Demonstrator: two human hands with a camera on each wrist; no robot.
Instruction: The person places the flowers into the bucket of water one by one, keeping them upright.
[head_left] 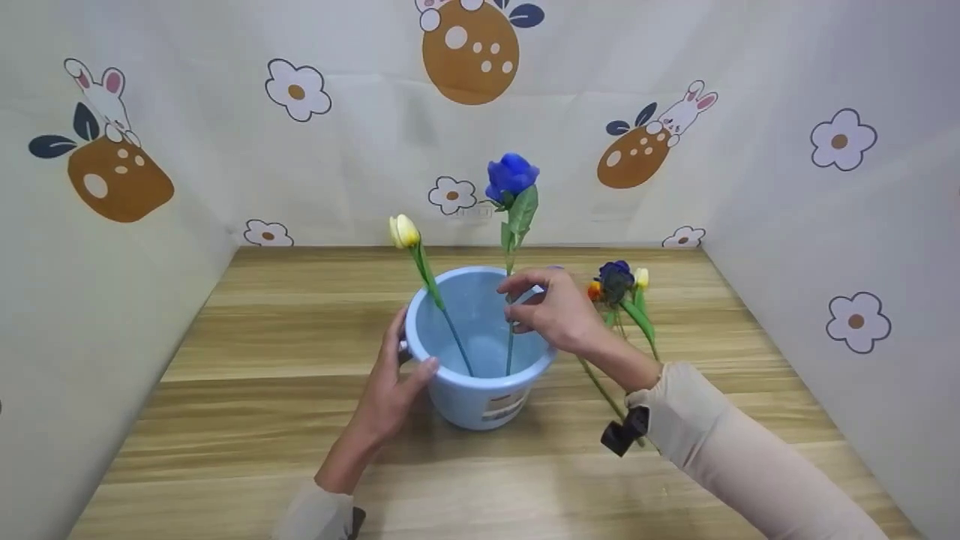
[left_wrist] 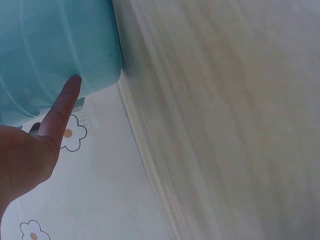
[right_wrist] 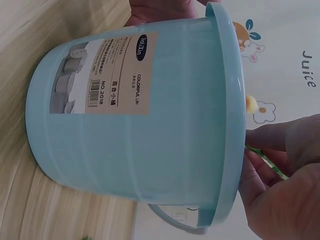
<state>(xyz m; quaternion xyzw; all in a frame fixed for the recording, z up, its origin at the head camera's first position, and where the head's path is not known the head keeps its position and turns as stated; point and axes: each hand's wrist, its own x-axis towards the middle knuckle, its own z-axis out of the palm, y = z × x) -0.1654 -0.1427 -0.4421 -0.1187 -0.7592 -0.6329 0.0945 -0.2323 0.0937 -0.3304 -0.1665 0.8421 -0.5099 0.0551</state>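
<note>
A light blue plastic bucket (head_left: 484, 405) stands upright on the table. My left hand (head_left: 390, 382) holds its left side, thumb at the rim; in the left wrist view one finger (left_wrist: 62, 110) lies straight along the wall. With thumb and fingertips, my right hand (head_left: 559, 311) pinches the green stem (right_wrist: 270, 162) of a blue rose (head_left: 511, 176) over the bucket's right rim. The rose stands upright, its stem reaching down inside. A pale yellow tulip (head_left: 404, 231) leans left in the bucket, its stem resting within. The bucket's label (right_wrist: 105, 75) shows in the right wrist view.
Right of the bucket, more flowers lie on the wooden table (head_left: 300, 330): a dark blue one (head_left: 616, 281), a pale tulip (head_left: 641, 278) and an orange bloom (head_left: 594, 290), partly behind my right arm. A printed curtain (head_left: 360, 150) bounds the back and sides.
</note>
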